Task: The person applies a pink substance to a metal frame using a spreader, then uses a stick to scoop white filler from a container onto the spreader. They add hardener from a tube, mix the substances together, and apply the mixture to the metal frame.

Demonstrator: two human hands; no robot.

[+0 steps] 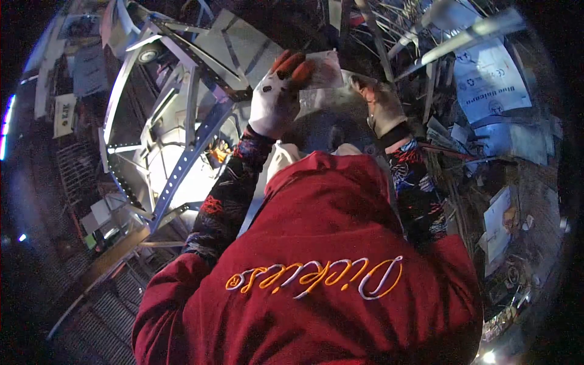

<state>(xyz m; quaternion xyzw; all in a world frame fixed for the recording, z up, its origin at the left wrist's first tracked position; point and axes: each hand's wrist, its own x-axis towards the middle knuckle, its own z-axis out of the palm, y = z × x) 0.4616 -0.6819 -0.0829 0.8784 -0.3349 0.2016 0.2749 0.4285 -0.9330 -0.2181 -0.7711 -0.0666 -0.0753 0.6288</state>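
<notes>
In the head view my left hand, in a white glove with orange-red fingers, has its fingers curled over the left side of a pale, thin sheet. It could be a flat plastic bag or paper; the kind does not show clearly. At the sheet's right edge my right hand, gloved too, pinches it with fingers bent inward. The sheet is stretched between both hands, in front of my red shirt. Its lower part is dim and looks translucent.
To the left stands a metal frame of perforated bars, with a bright light inside. A grey panel lies beyond my left hand. White printed bags and a pale tube are at the right, among thin rods and scraps.
</notes>
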